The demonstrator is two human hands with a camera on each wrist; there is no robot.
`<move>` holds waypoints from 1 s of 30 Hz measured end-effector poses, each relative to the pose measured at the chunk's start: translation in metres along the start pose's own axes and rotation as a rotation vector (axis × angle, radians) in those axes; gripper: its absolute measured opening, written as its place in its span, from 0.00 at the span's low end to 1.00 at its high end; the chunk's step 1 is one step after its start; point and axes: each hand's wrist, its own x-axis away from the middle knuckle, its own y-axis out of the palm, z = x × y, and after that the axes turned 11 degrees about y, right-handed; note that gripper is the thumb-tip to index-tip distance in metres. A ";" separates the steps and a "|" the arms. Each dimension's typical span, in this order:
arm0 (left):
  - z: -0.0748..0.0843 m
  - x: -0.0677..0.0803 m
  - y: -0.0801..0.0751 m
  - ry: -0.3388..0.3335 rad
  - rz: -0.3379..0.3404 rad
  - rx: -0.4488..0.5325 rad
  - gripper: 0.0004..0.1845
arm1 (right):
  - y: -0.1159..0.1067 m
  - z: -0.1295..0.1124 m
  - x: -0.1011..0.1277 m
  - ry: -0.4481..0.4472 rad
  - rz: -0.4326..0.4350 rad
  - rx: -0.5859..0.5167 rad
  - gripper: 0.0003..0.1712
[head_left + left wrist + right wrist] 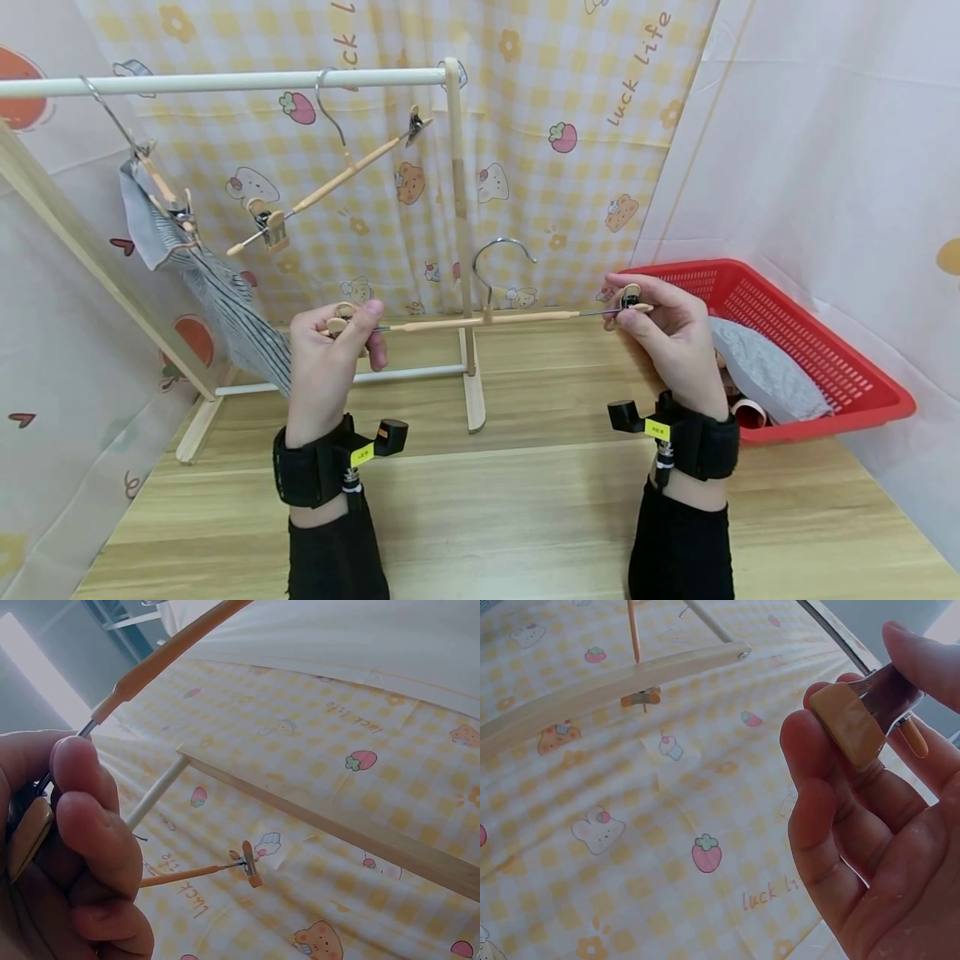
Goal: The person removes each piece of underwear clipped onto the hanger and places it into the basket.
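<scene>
A beige clip hanger (487, 318) with a silver hook is held level between both hands, in front of the rack's post. My left hand (333, 342) grips the clip at its left end; in the left wrist view the fingers curl round that clip (30, 836) and partly hide it. At the other end my right hand (671, 329) pinches the right clip (632, 298) between thumb and fingers. The right wrist view shows this clip's tan pad (847, 724) against the fingertips. No garment hangs from this hanger.
A rack with a white rail (225, 82) stands at the back left. From it hang another clip hanger (345, 175), tilted, and one bearing a striped grey garment (232, 292). On the right, a red basket (832, 346) holds a grey cloth (768, 367) and other items.
</scene>
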 end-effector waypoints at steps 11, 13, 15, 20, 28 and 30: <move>0.000 0.000 0.000 -0.007 -0.004 -0.007 0.21 | 0.001 -0.001 0.000 0.028 0.025 0.052 0.16; 0.000 0.000 -0.001 -0.006 -0.014 -0.009 0.21 | 0.001 0.000 0.000 0.021 0.023 0.047 0.16; -0.001 0.000 -0.003 0.003 -0.050 -0.004 0.21 | 0.001 0.000 -0.001 0.009 0.021 0.026 0.16; -0.004 0.001 -0.008 0.067 -0.154 -0.002 0.27 | 0.002 0.000 -0.001 -0.011 0.046 -0.014 0.16; -0.006 0.000 -0.007 0.110 -0.049 -0.084 0.28 | 0.007 0.002 -0.003 -0.002 0.104 0.041 0.18; -0.006 0.000 -0.007 0.130 -0.004 -0.081 0.27 | 0.008 0.004 -0.004 -0.006 0.107 0.053 0.21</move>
